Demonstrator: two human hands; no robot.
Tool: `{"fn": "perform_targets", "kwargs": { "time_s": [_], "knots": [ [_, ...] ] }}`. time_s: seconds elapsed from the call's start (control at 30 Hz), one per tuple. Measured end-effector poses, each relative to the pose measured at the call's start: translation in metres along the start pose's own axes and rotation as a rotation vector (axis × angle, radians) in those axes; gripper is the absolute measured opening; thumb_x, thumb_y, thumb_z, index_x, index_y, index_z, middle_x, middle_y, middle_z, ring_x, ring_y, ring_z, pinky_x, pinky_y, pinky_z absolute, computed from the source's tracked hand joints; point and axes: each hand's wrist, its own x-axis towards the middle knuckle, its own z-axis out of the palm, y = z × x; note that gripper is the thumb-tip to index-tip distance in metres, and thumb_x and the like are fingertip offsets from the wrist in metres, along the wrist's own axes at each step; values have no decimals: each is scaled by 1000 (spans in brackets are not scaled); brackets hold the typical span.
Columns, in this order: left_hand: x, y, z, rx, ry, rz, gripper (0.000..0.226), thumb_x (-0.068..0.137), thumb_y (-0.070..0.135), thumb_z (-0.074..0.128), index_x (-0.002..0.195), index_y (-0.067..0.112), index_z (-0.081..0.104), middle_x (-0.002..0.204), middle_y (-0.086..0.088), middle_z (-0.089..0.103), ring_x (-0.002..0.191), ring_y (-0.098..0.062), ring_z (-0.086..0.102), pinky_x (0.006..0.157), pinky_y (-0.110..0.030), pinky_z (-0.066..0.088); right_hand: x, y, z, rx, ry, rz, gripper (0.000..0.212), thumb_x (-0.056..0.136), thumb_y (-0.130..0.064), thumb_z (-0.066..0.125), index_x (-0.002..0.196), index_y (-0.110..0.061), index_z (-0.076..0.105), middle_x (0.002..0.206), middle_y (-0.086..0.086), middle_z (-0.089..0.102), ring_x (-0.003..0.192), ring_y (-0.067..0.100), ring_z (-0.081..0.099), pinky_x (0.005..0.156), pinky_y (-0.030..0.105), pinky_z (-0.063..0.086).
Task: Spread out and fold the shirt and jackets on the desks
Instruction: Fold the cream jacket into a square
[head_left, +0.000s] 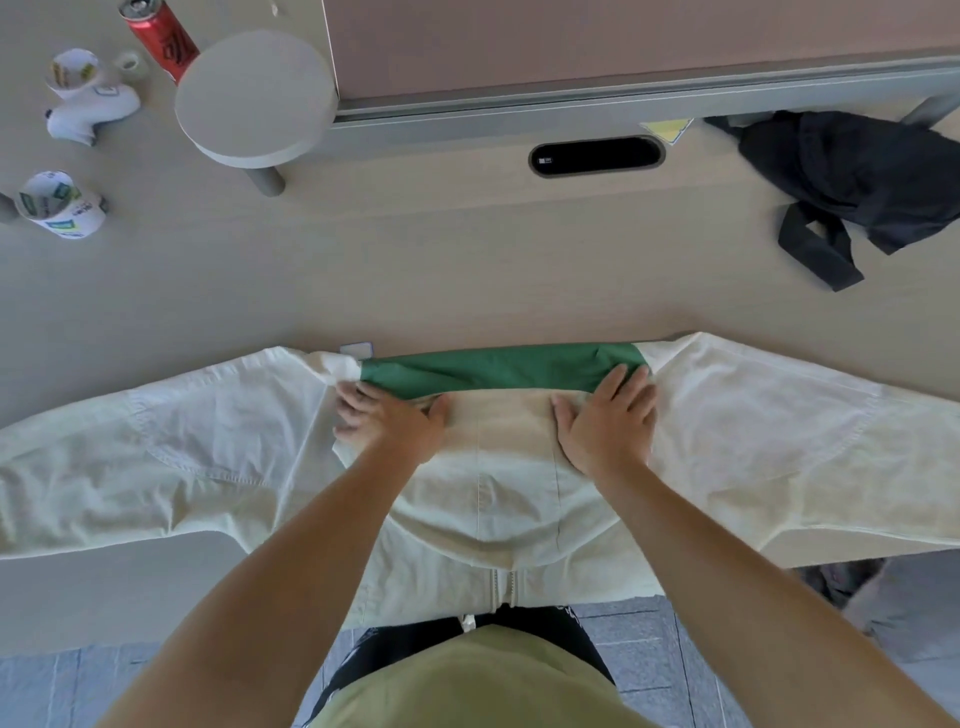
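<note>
Head view, jacket: a cream jacket (519, 499) lies on the desk (467, 270), both sleeves stretched out sideways, its zipped part hanging over the near edge; a green band (498, 370) shows along its far edge.
Head view, left hand: the left hand (387, 421) lies palm down on the cloth just below the green band's left end, fingers spread and flat, gripping nothing.
Head view, right hand: the right hand (605, 418) presses flat near the band's right end, fingers extended, closed on nothing.
Head view, other garment: a dark garment (852, 182) lies crumpled at the far right of the desk, well apart, not yet spread.
Step in hand: smoothing the middle panel, by my reading; best done by sweeping both palms outward towards the sleeves, keeping the far edge straight.
Hard to tell: whether the green band is a lining or a hem.
Cut off: both sleeve ends run out of frame; the dark garment's kind is unclear.
Clutter: a red can (158, 36) and cups (60, 205) stand far left.
</note>
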Motion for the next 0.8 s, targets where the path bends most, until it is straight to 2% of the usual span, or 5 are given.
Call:
{"fn": "perform_targets", "kwargs": {
  "time_s": [0.13, 0.43, 0.57, 0.7, 0.8],
  "knots": [
    [17, -3, 16, -101, 117, 39, 125, 80, 88, 20, 149, -7, -21, 159, -27, -22, 150, -38, -18, 124, -48, -4, 11, -2, 17, 157, 68, -2, 103, 91, -74, 20, 156, 2, -4, 161, 31, -8, 150, 46, -5, 124, 52, 2],
    [98, 49, -19, -306, 371, 90, 115, 87, 81, 26, 153, -7, -11, 161, -26, -15, 151, -35, -15, 123, -45, -9, 141, -26, -26, 257, 315, -233, 92, 92, -62, 30, 156, 3, 15, 163, 28, 7, 153, 36, 2, 125, 42, -2],
    [133, 71, -52, -343, 444, 98, 105, 91, 73, 32, 155, -4, -1, 162, -25, -13, 151, -38, -14, 122, -48, -7, 190, -49, -53, 182, 316, -267, 89, 95, -58, 30, 155, 6, 16, 162, 30, 3, 152, 38, -3, 124, 47, -3],
    [130, 72, -63, -113, 667, 378, 82, 97, 59, 34, 155, 3, 20, 163, -22, 7, 151, -41, -1, 122, -51, -2, 180, -55, -60, -1, 387, -259, 87, 96, -56, 28, 145, 16, 31, 160, 33, 7, 151, 43, -5, 122, 50, -5],
    [130, 88, -70, -166, 455, 238, 86, 96, 66, 24, 158, 8, 10, 164, -21, 2, 150, -42, -8, 122, -52, -6, 182, -56, -74, -50, 434, -317, 80, 99, -57, 27, 129, 13, 49, 151, 34, 31, 148, 46, 16, 123, 52, 7]
  ]
}}
